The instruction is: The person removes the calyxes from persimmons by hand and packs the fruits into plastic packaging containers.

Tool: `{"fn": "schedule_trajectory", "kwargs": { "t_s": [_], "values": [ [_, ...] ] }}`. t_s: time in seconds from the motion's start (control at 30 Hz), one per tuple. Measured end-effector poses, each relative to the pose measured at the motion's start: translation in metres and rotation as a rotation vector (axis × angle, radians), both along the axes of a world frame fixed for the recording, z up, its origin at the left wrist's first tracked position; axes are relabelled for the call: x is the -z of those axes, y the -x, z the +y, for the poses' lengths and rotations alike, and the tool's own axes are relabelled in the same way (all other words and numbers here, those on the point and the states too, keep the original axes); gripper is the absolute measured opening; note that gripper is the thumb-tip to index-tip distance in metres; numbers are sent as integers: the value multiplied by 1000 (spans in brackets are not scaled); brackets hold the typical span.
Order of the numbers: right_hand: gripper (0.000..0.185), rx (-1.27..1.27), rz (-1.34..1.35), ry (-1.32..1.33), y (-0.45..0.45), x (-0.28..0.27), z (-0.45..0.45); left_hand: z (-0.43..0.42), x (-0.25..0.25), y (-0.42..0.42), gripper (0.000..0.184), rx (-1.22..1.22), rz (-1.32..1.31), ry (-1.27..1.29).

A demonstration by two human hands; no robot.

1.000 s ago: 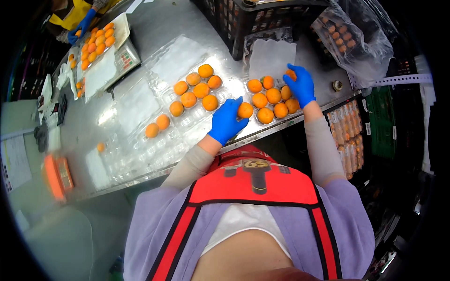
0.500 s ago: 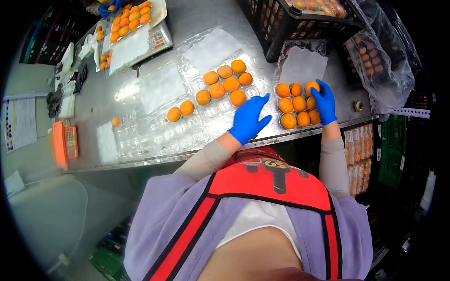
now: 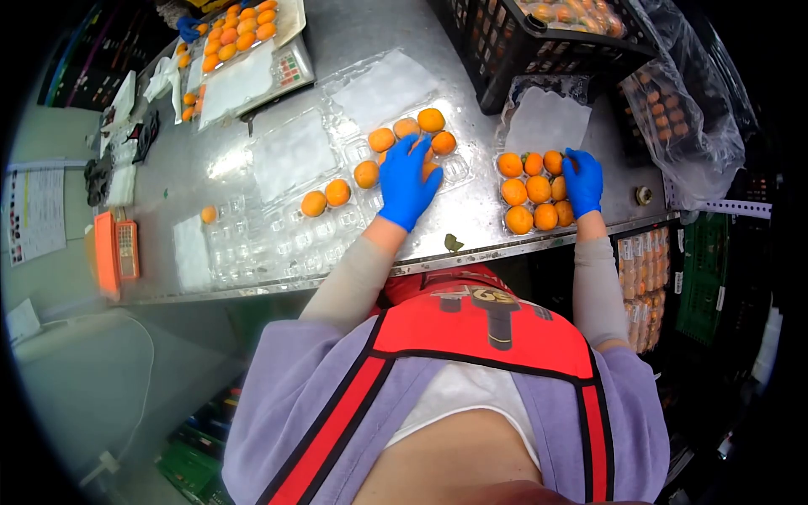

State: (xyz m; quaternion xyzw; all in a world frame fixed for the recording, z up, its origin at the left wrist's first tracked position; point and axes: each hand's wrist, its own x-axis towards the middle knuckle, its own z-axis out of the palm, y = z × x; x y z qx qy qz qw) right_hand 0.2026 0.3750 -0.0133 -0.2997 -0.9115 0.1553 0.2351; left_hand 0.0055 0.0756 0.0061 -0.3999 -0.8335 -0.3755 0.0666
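My left hand [image 3: 408, 183], in a blue glove, reaches over the middle clear tray [image 3: 455, 171], its fingers spread on top of several orange fruits and partly covering them. My right hand [image 3: 582, 183], also gloved in blue, rests at the right edge of the right tray, its fingers bent against the fruits there; whether it grips one is hidden. Several orange fruits [image 3: 538, 189] fill that right tray in rows. Two more fruits [image 3: 337, 193] sit in the clear tray to the left of my left hand.
A black crate [image 3: 555, 52] of packed fruit stands at the back right. A scale [image 3: 290, 71] with a fruit tray is at the back left, near a co-worker's gloved hand [image 3: 188, 29]. An orange device [image 3: 107, 255] stands far left; a leaf [image 3: 453, 243] lies near the front edge.
My left hand has moved left from the right tray onto the fruits of the middle tray. My right hand has lowered a fruit into the right tray's back corner. The view has shifted.
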Motion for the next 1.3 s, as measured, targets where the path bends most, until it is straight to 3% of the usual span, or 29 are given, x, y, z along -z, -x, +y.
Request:
{"fn": "schedule_trajectory", "kwargs": {
  "t_s": [0.23,0.3,0.37,0.47,0.53,0.57,0.6,0.63,0.67,0.73,0.8,0.93,1.0,1.3],
  "values": [
    [25,0,263,287,-7,-4,-29,53,26,36,41,72,156,213],
    [25,35,297,594,-8,-17,-47,56,25,45,39,119,99,242],
    [25,10,345,663,-8,-19,-62,55,17,46,37,164,41,272],
    [28,-26,373,776,0,-29,-85,48,-9,32,39,188,14,59],
    [33,-153,410,997,13,-55,-103,44,-37,15,43,246,-82,-251],
    [33,-151,407,996,19,-72,-111,41,-51,5,45,284,-209,-304],
    [37,-205,407,1171,25,-92,-118,37,-64,-3,45,284,-210,-307],
    [42,-260,406,1346,30,-105,-123,34,-76,-10,45,346,-374,-378],
    [42,-262,404,1344,33,-110,-127,31,-85,-15,45,407,-538,-447],
    [49,-468,414,1547,38,-117,-134,26,-96,-20,46,426,-518,-447],
    [50,-490,391,1439,42,-129,-147,23,-106,-25,46,498,-782,-562],
    [48,-450,534,1452,45,-131,-159,19,-114,-36,42,473,-938,-652],
    [47,-456,557,1466,45,-131,-163,18,-119,-40,38,399,-1166,-774],
    [44,-461,646,1457,46,-129,-167,26,-120,-36,19,359,-1070,-779]
  ]
}}
